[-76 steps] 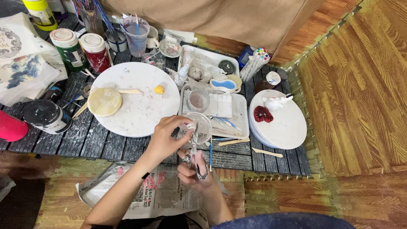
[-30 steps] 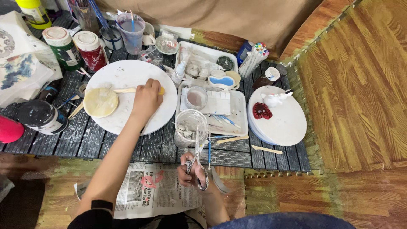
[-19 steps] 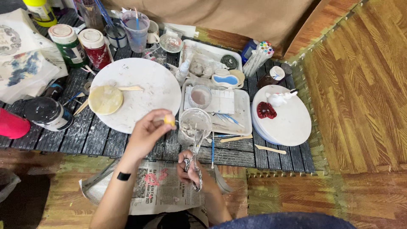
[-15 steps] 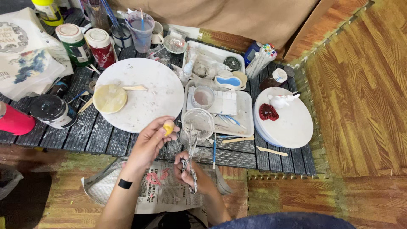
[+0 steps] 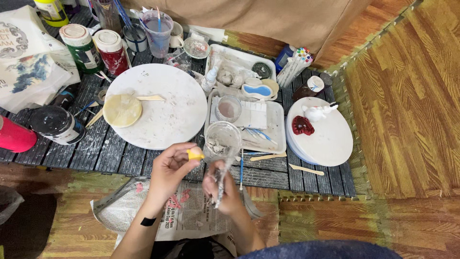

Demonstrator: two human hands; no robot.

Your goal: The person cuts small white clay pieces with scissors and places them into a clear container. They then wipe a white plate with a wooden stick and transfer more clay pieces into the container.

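Note:
My left hand [image 5: 171, 169] pinches a small yellow lump of clay [image 5: 195, 154] between thumb and fingers, just in front of the low dark slatted table [image 5: 110, 151]. My right hand [image 5: 221, 190] is closed around a thin shiny metal tool [image 5: 220, 184] that points downward, over a sheet of newspaper [image 5: 184, 216] on the floor. A clear plastic cup [image 5: 221, 141] with pale scraps in it stands on the table right above both hands. The big round white board [image 5: 160, 105] carries a flat yellowish clay disc [image 5: 122, 110] and a wooden stick.
A white tray [image 5: 273, 125] holds a small cup and tools. A round white board [image 5: 330, 139] at the right carries a red clay piece [image 5: 303, 125] and a white figure. Paint jars [image 5: 81, 43], a black jar [image 5: 58, 124], a red bottle [image 5: 14, 136] and a brush cup [image 5: 158, 26] crowd the left and back.
My left hand reached to the big white board, picked up the yellow lump and brought it back near the cup. The right hand stayed on the metal tool.

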